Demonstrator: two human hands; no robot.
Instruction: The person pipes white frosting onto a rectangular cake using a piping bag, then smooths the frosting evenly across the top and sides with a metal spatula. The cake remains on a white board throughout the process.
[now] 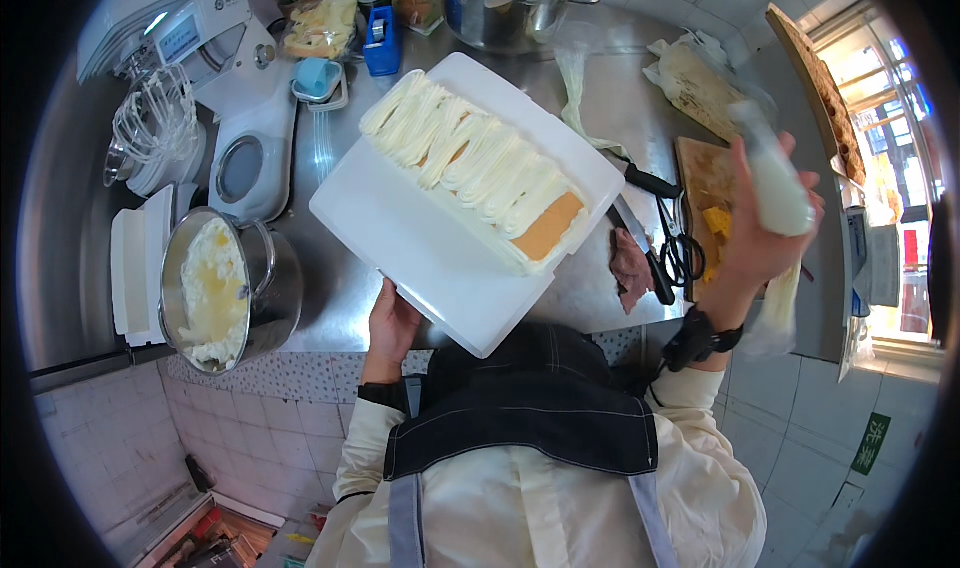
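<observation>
My left hand grips the near left edge of a white plastic lid or tray, which lies tilted across the view. On it rests a long rectangular sponge cake with piped strips of pale cream over most of its top; the sponge shows bare at the right end. My right hand, raised at the right above a wooden cutting board, holds a translucent piping bag with white content. Yellow fruit pieces lie on the board beneath.
A steel pot of cream stands at the left near a stand mixer and a whisk attachment. Knives, scissors and a reddish cloth lie right of the tray. Behind are a large steel pot and a blue tape dispenser.
</observation>
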